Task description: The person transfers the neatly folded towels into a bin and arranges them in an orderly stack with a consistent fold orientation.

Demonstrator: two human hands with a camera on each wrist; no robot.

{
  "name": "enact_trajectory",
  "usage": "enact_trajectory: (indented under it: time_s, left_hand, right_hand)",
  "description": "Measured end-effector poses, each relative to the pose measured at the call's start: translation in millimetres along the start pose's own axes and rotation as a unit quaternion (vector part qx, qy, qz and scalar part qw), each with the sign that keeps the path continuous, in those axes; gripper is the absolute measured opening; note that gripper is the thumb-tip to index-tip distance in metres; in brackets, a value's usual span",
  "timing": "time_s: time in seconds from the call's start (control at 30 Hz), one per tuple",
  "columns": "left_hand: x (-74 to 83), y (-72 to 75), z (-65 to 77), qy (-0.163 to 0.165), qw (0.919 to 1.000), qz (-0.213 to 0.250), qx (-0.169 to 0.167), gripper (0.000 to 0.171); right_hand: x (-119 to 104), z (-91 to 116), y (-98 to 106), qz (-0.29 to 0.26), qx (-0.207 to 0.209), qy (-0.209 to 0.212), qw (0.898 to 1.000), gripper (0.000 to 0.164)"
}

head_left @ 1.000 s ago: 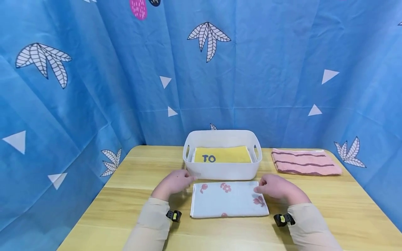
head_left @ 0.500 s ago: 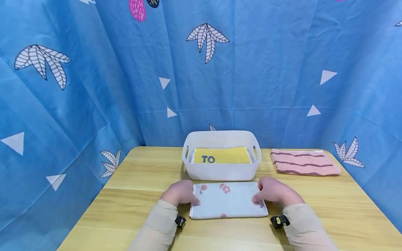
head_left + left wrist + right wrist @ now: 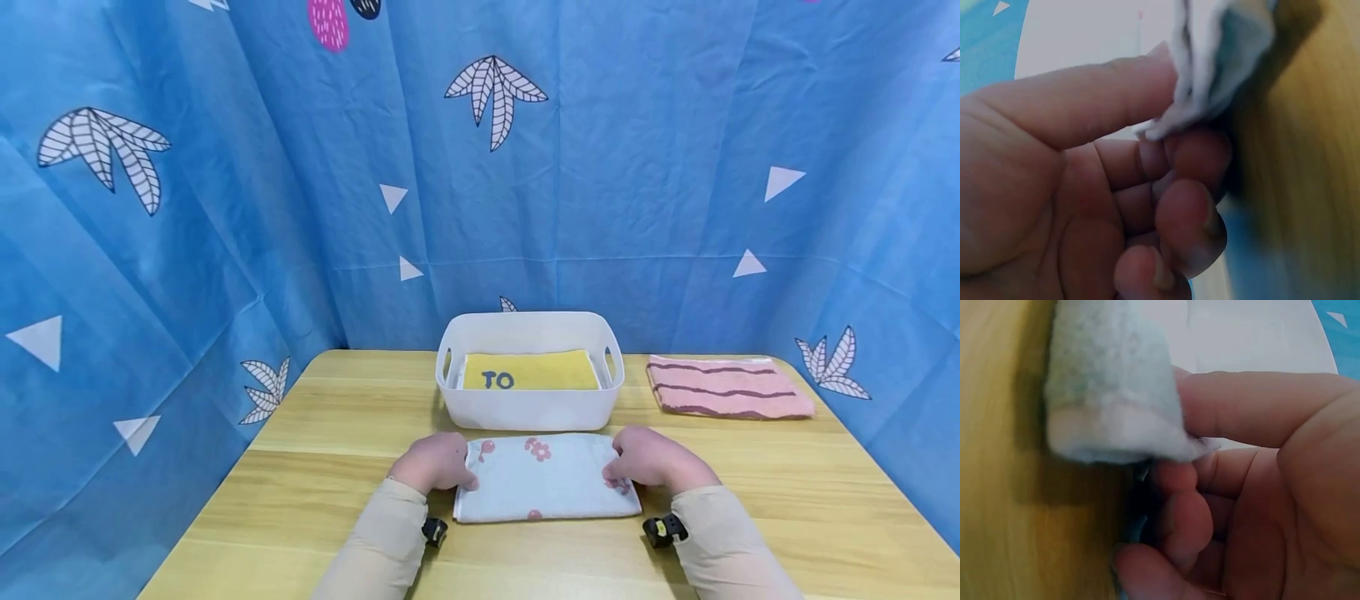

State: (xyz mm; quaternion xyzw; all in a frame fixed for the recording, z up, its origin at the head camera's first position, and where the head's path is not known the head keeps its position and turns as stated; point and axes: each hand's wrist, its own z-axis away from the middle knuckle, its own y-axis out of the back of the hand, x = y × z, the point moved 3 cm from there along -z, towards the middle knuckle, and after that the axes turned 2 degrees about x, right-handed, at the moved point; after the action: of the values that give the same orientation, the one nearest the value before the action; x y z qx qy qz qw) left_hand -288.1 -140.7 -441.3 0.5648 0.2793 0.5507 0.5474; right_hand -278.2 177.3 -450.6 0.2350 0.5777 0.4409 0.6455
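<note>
Folded white cloth (image 3: 543,483), printed with pink flowers: set on the wood-grained surface (image 3: 315,475), about midway between its left and right edges, its long sides roughly parallel to the far edge. Its left end is pinched by the left hand (image 3: 435,463), the thumb laid on top and the fingers (image 3: 1186,203) curled beneath. Its right end is pinched in like fashion by the right hand (image 3: 660,460), thumb above, fingers (image 3: 1191,519) bent below.

White basket (image 3: 525,412), with a handle slot in each end: placed just beyond the white cloth, near the middle of the far edge. Folded yellow cloth (image 3: 551,371), marked "TO" in dark letters: contained in the basket.

Pink towel (image 3: 731,388), folded, with dark wavy stripes: laid at the far right corner.

Pale sleeves (image 3: 378,542), two: worn on the arms, with a small black device (image 3: 435,532) carried at each wrist.

Blue curtain (image 3: 637,167), patterned with white leaves and triangles: hung behind the far edge.
</note>
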Motion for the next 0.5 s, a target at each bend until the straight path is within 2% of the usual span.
enact_trajectory:
  time_s: [0.23, 0.5]
  left_hand:
    - [-9.1, 2.8, 0.0, -0.006, 0.999, 0.02, -0.039, 0.024]
    - [-13.6, 20.1, 5.0, -0.028, 0.998, 0.046, -0.033, 0.02]
  right_hand:
    - [-2, 4, 3, 0.002, -0.026, 0.044, 0.999, 0.02]
    - [-6, 6, 12, -0.027, -0.035, 0.117, 0.992, 0.013]
